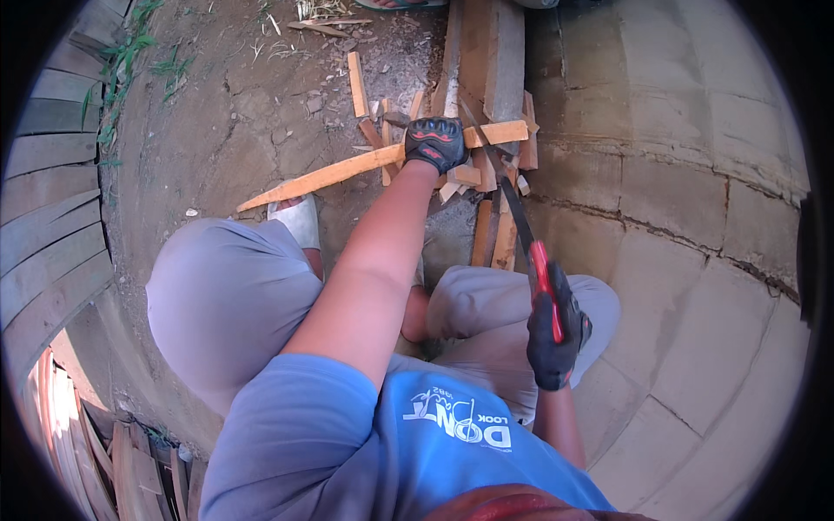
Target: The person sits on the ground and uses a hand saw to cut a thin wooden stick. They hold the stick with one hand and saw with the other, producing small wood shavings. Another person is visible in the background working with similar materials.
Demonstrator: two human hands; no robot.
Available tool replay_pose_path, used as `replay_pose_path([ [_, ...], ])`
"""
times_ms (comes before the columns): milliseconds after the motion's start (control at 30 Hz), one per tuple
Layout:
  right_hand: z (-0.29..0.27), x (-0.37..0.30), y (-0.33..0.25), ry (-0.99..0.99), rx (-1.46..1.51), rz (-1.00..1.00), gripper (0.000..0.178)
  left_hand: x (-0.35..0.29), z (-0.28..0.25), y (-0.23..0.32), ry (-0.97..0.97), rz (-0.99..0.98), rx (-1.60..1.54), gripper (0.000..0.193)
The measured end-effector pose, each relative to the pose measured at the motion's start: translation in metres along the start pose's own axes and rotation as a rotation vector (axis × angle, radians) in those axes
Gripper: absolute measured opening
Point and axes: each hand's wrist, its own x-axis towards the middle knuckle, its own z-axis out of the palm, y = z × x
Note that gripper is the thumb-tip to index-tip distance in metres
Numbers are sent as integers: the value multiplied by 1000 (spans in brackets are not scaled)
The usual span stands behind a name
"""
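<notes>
My left hand (436, 143), in a black glove with red marks, is closed over a long strip of wood (334, 175) and presses it down on a wooden beam (476, 61). The strip's pointed end reaches left past my foot; its short end sticks out right of the glove. My right hand (558, 334), gloved too, is wrapped round the red handle of a hand saw (544, 276). The dark blade (516, 207) slants up and left, crossing the strip just right of my left hand. Whether the teeth have cut into the wood cannot be made out.
Offcuts of wood (465, 176) lie heaped round the beam, with more pieces (357, 85) on the dirt beyond. Concrete slabs (665, 221) extend to the right. Stacked boards (52, 187) line the left edge. Part of another person's foot (402, 3) shows at the top.
</notes>
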Motion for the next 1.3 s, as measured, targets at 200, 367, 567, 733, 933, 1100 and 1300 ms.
replay_pose_path([
  [200, 97, 132, 4, 111, 81, -190, 40, -3, -3, 3, -7, 1, -18, 30],
  [367, 132, 189, 2, 123, 164, -207, 40, -2, -8, 4, -22, -34, -54, 32],
  [567, 144, 189, 7, 162, 218, -260, 40, 8, -24, 2, -158, -89, -56, 38],
  [733, 140, 192, -10, 152, 231, -160, 40, 10, -39, -3, -282, -72, -134, 42],
  [933, 131, 168, -6, 146, 44, -107, 42, 16, -40, -5, -367, -56, -203, 49],
  [1100, 80, 85, 0, 144, -33, -190, 45, 14, -34, -8, -316, -31, -154, 52],
  [1300, 19, 12, -41, 7, 9, 181, 40, 16, -39, -6, -360, -58, -154, 48],
])
